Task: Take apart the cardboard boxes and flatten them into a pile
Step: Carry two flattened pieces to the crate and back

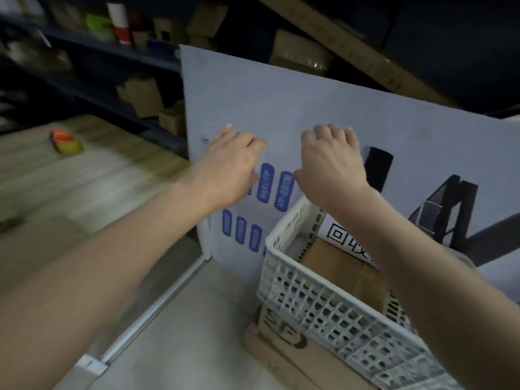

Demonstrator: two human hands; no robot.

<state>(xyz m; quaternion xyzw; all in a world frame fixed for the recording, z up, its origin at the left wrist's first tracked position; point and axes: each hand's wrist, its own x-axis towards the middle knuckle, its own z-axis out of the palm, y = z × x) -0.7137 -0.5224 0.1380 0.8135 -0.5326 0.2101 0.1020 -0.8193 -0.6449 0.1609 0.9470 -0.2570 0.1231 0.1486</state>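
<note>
— Where is the flattened cardboard sheet (281, 102)?

— It stands on edge, tilted, its top leaning back toward the dark shelves (112, 49). It is pale, with blue labels (266, 181) printed low on its left part and heavy black print (377, 167) to the right. Its lower right part is hidden behind a white plastic basket (309, 299).

— And the person's hands?

— Both arms reach forward to the face of the sheet. The left hand (228, 167) lies on it above the blue labels, its fingers (239, 137) fairly straight and close together, gripping nothing. The right hand (332, 164) is just beside it, near the black print, seen from the back. Its fingers bend forward at the knuckles and the tips are out of sight, so whether they press on the sheet or catch hold of anything cannot be told.

— What is in the basket?

— A piece of brown cardboard (334, 263) lies flat inside it. The basket itself rests on a brown printed box (281, 339).

— Anything else nearby?

— Far to the left, an orange and green object (66, 142), too blurred to name, sits on the wooden counter (84, 178), well apart from the hands. Small brown boxes stand on the shelves behind.
</note>
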